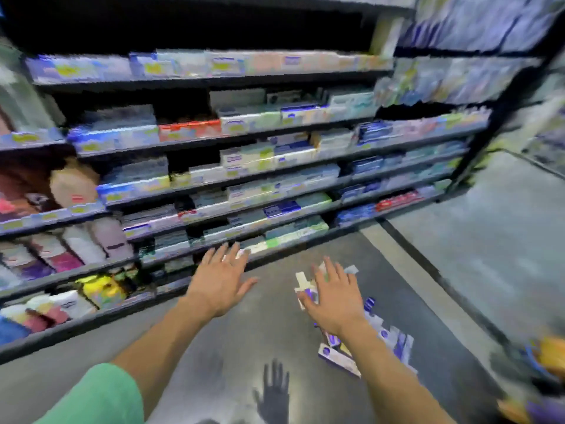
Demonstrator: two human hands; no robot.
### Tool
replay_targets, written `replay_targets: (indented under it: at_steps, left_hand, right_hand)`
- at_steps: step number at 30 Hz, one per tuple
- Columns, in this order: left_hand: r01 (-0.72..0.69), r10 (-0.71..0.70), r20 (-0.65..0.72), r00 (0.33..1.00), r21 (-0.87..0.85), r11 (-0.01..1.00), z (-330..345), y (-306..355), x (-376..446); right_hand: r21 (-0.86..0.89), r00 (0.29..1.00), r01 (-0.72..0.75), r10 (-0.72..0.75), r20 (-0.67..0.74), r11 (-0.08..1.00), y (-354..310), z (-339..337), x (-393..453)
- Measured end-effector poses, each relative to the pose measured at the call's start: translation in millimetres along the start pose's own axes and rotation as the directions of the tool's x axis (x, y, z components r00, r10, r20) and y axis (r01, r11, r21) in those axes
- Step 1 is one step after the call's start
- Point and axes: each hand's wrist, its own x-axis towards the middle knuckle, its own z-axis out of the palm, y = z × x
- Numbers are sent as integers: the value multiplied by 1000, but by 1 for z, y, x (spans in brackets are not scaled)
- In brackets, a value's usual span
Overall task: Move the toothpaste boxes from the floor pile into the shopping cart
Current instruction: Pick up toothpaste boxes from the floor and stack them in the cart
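Observation:
A pile of white and purple toothpaste boxes (337, 353) lies on the grey floor, right of centre, partly hidden under my right arm. My right hand (333, 296) hovers above the pile with fingers spread and straight, holding nothing. My left hand (221, 278) is stretched out over the floor to the left of the pile, fingers also spread, empty. The frame is blurred by motion. No shopping cart can be made out clearly.
Dark store shelves (244, 191) full of boxed goods run along the left and back, close to my left hand. Bare grey floor (489, 240) stretches to the right. Blurred yellow and purple items (547, 359) sit at the lower right edge.

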Motion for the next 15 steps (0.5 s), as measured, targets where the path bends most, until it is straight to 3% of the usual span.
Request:
replay_targets:
  at_steps: [3,8,15]
  left_hand:
    - [-181,181,9,984,20,983,-6,67,57]
    - [-432,432,30,901,-14,902,4,167,133]
    - [-651,655,72,752,-73,755,68,273,233]
  right_hand:
    - [42,982,-188,189,-23,981,76,8,-15]
    - [88,905,-423,425,-12,902,163,24,-45]
    - [114,762,-648,643,80,753,248,96,-39]
